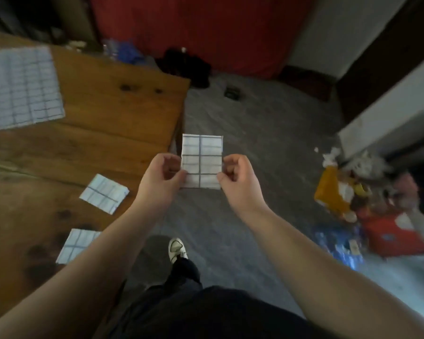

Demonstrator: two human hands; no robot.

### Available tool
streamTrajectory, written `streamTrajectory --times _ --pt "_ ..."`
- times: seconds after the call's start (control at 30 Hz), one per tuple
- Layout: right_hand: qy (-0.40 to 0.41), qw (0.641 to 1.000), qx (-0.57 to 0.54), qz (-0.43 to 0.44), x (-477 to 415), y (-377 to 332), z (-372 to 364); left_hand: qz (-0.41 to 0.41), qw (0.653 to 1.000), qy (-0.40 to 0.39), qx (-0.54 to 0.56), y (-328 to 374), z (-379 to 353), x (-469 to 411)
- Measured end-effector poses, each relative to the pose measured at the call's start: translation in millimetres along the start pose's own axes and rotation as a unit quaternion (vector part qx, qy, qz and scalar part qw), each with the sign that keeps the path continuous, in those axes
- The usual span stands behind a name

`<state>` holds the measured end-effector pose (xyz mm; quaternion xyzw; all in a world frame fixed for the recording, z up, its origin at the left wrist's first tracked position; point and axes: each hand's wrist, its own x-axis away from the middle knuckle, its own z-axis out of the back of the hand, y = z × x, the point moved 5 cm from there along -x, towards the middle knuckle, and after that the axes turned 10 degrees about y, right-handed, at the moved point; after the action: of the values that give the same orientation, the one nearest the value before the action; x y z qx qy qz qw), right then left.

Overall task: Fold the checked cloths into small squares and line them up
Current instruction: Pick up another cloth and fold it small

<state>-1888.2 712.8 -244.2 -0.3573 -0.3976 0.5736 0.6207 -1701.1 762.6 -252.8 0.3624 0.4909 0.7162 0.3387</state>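
Note:
A folded white cloth with blue checks (202,157) is held up in the air past the table's right edge. My left hand (162,178) pinches its lower left corner and my right hand (239,181) pinches its lower right corner. Two small folded checked squares lie on the wooden table (103,111): one (104,193) near the right edge, another (77,245) closer to me, partly hidden by my left forearm. A larger unfolded checked cloth (20,88) lies flat at the table's far left.
Grey floor lies to the right of the table. A heap of litter and packets (367,199) sits on the floor at the right. A red curtain (194,25) hangs behind. My shoe (176,248) shows below the hands.

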Motion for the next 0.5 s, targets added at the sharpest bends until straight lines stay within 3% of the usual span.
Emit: streamTrajectory --times 0.27,0.5 --pt "-0.160 0.984 0.053 0.055 -107 -60 -149 0.094 0.983 0.133 0.088 -26 82 -108" --pt "-0.330 0.932 0.126 0.085 -135 -64 -248 0.201 0.941 0.258 0.081 -82 122 -122"
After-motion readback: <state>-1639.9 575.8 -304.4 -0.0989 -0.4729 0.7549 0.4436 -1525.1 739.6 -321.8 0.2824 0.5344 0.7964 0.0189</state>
